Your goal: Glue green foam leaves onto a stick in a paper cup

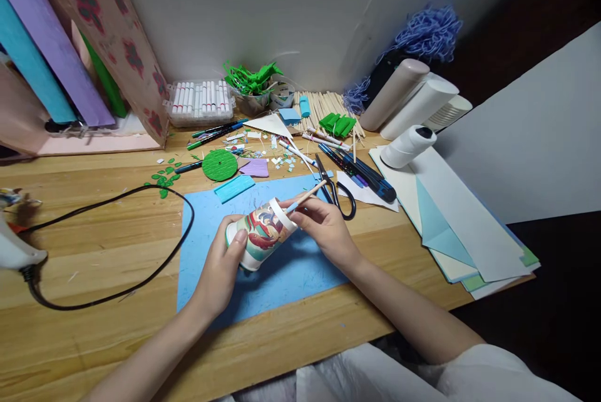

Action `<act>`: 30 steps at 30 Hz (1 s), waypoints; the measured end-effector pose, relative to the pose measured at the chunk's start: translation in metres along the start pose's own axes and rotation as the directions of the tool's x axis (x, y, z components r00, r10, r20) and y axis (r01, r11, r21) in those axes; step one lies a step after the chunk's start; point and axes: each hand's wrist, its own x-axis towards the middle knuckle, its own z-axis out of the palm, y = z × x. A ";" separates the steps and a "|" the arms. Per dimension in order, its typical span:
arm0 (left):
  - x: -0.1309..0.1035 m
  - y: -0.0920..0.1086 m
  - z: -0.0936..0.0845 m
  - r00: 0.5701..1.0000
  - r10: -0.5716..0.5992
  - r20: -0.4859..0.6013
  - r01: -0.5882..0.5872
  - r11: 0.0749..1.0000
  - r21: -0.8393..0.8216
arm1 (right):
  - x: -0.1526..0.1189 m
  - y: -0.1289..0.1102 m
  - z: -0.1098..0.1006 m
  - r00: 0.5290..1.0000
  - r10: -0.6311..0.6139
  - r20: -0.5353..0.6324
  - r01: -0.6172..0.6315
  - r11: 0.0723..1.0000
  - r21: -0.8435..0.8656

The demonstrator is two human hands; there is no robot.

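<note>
Presently: cup [265, 234] tilted above blue sheet [291, 302] | left hand [221, 264] clasped around cup | right hand [328, 234] at its mouth by stick [313, 191], grip I cannot tell | risk: too hard squeeze may dent cup; loose hold may let stick slip.

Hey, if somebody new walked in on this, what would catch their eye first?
Probably the colorful patterned cup in the middle, tilted in the left hand above a blue sheet, with the right hand holding a wooden stick at its rim. Next, perhaps, the bright green disc just beyond the sheet and the tangled blue-purple yarn at the back right.
</note>
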 end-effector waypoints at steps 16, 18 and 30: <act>-0.001 0.003 -0.001 0.999 -0.010 0.042 0.010 1.000 0.006 | -0.003 0.001 0.000 0.994 -0.103 -0.038 0.099 0.990 -0.096; -0.001 0.003 -0.001 0.999 -0.006 0.043 0.005 1.000 0.015 | -0.003 0.001 0.001 0.994 -0.087 -0.064 0.079 0.990 -0.117; 0.002 0.001 -0.002 0.998 -0.038 0.050 0.039 0.999 -0.004 | -0.002 0.001 -0.002 0.990 -0.106 -0.090 0.088 0.978 -0.190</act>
